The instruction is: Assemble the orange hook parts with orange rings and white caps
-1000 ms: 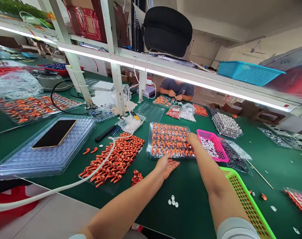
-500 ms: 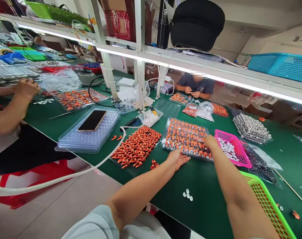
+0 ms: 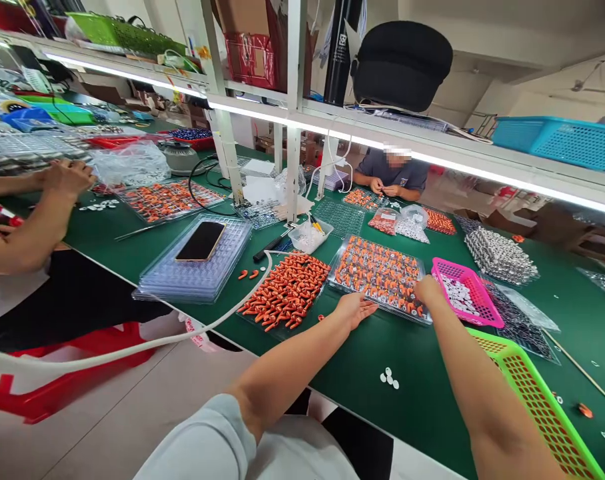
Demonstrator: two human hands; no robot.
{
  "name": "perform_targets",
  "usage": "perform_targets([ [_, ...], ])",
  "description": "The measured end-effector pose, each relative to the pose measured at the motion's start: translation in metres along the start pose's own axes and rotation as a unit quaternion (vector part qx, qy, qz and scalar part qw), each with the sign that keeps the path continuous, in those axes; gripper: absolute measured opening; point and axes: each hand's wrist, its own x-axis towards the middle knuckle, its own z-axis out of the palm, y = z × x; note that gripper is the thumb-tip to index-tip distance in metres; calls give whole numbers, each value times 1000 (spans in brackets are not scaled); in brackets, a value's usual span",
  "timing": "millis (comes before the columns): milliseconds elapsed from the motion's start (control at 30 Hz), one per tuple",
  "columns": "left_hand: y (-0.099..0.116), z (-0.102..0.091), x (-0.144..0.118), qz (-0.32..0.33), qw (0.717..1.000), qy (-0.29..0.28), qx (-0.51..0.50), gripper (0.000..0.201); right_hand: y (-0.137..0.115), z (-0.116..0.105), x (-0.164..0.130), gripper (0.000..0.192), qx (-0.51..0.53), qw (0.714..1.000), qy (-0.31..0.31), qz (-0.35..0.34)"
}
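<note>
Clear tray [image 3: 382, 277], filled w/ orange parts: set on green worktop [image 3: 407, 360], directly under both hands. Near edge met by left hand [image 3: 355, 308], palm up, fingers spread, nothing held. Right near corner covered by right hand [image 3: 427, 291]; fingers curled down onto tray, grip contents can't be told.

Pink basket [image 3: 465, 297] w/ white pieces: just right of right hand, touching tray side. Green basket [image 3: 537, 407]: beside right forearm, nearer the body. Small white caps [image 3: 389, 379]: loose on worktop betw. the two forearms. Loose orange parts [image 3: 287, 293] on clear sheet: just left of left hand. Phone [image 3: 201, 241] on stacked clear trays: well left of left hand. Co-worker's hands [image 3: 65, 179]: far left. Seated person [image 3: 392, 177]: across worktop, beyond tray.
</note>
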Motion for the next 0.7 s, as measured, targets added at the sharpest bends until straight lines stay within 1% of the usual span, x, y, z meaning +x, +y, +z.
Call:
perform_targets([
  [33,-1,0,1,2,1000,-4,0,34,1,-4,-7,30,1,1000,3,-6],
  [100,-2,-2,4,4,1000,-12,2,34,3,-12,-25,30,8,999,19,-40],
  [167,-1,-4,7,3,1000,-22,7,34,8,-17,-53,27,22,995,40,-92],
  [200,-1,-5,8,1,1000,-28,11,34,11,-18,-72,27,31,991,51,-118],
  [267,1,-7,10,-3,999,-40,22,34,18,-14,-119,36,50,983,68,-165],
  [333,3,-7,11,-8,998,-51,36,34,28,-2,-173,39,72,973,78,-204],
  [400,6,-6,10,-11,997,-59,48,34,39,16,-228,40,134,946,108,-274],
  [433,7,-5,9,-11,996,-64,55,35,45,24,-253,42,151,939,107,-289],
  [500,8,-4,4,-14,995,-75,69,35,58,38,-295,42,171,940,96,-281],
  [567,10,-3,-6,-20,992,-94,87,34,69,46,-324,41,203,942,74,-256],
  [633,11,-6,-24,-23,986,-125,108,32,75,50,-343,39,242,945,61,-213],
  [700,15,-14,-49,-14,977,-165,131,26,71,54,-354,37,287,942,77,-155],
])
